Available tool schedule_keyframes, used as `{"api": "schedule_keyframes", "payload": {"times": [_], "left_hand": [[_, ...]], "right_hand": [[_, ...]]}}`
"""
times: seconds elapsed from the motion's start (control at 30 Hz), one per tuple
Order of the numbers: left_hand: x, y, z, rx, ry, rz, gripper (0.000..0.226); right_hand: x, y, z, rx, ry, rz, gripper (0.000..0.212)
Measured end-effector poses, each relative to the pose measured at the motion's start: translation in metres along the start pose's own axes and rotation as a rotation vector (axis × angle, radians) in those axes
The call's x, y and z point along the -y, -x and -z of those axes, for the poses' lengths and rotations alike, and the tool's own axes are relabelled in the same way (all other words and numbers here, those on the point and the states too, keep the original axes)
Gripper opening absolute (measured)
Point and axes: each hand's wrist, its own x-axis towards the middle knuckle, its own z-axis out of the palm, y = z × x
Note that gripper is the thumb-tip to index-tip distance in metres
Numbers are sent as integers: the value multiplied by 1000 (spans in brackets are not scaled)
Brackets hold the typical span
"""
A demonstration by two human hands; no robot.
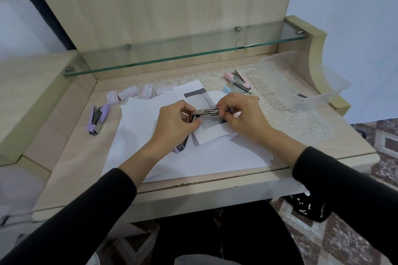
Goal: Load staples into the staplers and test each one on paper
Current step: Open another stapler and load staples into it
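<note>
Both hands on opened stapler over paper mid-desk: left hand pinches hinge end, right hand grips other end.

stapler left of papers | boxes behind | tub right

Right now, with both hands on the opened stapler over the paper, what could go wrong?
1. The left hand and right hand pinch the open stapler at its metal channel; fingertips could get nipped if it snaps shut.
2. The loose paper sheets underneath overlap unevenly and may slide during a test press.
</note>
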Motion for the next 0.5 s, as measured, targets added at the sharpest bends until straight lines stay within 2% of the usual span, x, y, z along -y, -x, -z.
{"api": "schedule_keyframes", "payload": {"times": [0.2, 0.5], "left_hand": [[-4, -3, 3, 39, -28, 38, 19], [-5, -8, 4, 72, -70, 48, 23]], "right_hand": [[-4, 2, -2, -61, 150, 133, 24], [-7, 3, -7, 28, 185, 91, 46]]}}
